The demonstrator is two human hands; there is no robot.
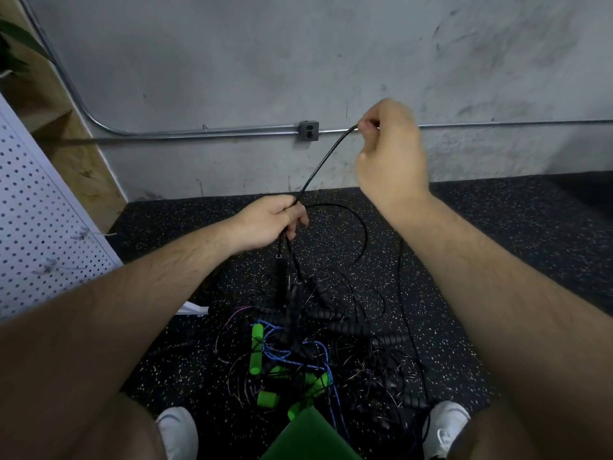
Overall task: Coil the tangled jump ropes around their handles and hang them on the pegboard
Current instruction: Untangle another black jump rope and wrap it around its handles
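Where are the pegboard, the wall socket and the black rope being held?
pegboard [39, 207], head view, white holed face.
wall socket [309, 131], head view, grey front plate.
black rope [326, 157], head view, taut raised stretch.

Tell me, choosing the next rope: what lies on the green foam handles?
Blue braided rope and black cords cross the handles; a flat green sheet partly hides the nearest.

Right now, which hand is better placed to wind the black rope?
Probably right. The right hand pinches the taut black rope up high, free to loop it; the left hand grips it lower, anchoring.
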